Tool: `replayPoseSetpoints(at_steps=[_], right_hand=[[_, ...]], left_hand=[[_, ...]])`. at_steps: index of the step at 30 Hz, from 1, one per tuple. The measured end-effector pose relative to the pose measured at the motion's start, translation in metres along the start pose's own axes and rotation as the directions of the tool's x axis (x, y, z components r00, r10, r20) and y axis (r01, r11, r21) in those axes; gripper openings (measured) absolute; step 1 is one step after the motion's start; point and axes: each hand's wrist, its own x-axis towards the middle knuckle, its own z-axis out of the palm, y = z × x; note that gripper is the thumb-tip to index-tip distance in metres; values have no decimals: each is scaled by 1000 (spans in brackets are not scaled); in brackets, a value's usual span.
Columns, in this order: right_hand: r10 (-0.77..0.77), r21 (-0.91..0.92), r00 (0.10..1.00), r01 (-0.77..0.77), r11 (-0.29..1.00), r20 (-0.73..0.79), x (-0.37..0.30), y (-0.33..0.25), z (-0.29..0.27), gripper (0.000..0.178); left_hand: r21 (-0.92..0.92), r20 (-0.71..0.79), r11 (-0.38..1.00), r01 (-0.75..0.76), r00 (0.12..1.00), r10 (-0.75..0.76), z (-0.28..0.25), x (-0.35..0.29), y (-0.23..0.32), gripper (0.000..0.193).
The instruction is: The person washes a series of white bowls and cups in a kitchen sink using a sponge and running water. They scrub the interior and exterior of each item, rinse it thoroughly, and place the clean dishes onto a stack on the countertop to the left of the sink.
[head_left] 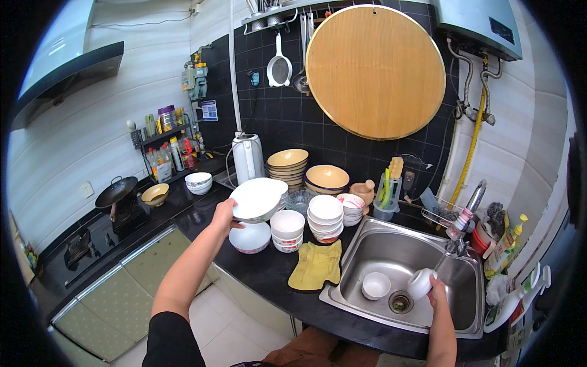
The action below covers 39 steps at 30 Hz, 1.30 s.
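Note:
My left hand (pixel 225 211) grips the rim of a large white bowl (pixel 255 198), tilted above the counter beside the stacks. Just below it, a second large bowl (pixel 249 237) sits on the counter. In the sink (pixel 348 269), my right hand (pixel 436 292) holds a small white bowl (pixel 419 282) tipped sideways under the faucet (pixel 460 226), over the drain (pixel 401 302). Another small white bowl (pixel 376 285) rests on the sink bottom to its left. Stacks of small bowls (pixel 287 225) and more small bowls (pixel 325 209) stand between my hands, behind a yellow cloth (pixel 315 265).
At the back stand stacked tan bowls (pixel 287 159), a glass bowl (pixel 298 199), a white kettle (pixel 247 158) and a utensil holder (pixel 386 199). Bottles (pixel 510 244) line the sink's right side. A wok (pixel 116 192) sits on the stove at left. A round board (pixel 376 70) hangs on the wall.

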Motion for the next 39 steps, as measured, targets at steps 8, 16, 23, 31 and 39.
replayPoseSetpoints(at_steps=[8, 16, 23, 31, 39], right_hand=[[25, -58, 1000, -25, 998, -11, 1, 0, 1, 28], [15, -89, 1000, -16, 996, -10, -4, -2, 1, 30], [20, -47, 1000, -20, 999, -9, 1, 0, -2, 32], [-46, 98, 999, 47, 994, -7, -5, -8, 2, 36], [-86, 262, 996, 91, 961, -33, -5, -12, 9, 33]], left_hand=[[96, -163, 983, 154, 977, -138, -44, 46, -72, 32], [336, -165, 929, 155, 981, -104, -42, 66, -96, 26], [519, -177, 846, 125, 983, -36, -42, 67, -97, 17], [839, -136, 543, 33, 979, 150, -49, 72, -108, 19], [888, -107, 458, -43, 949, 296, -52, 66, -116, 35]])
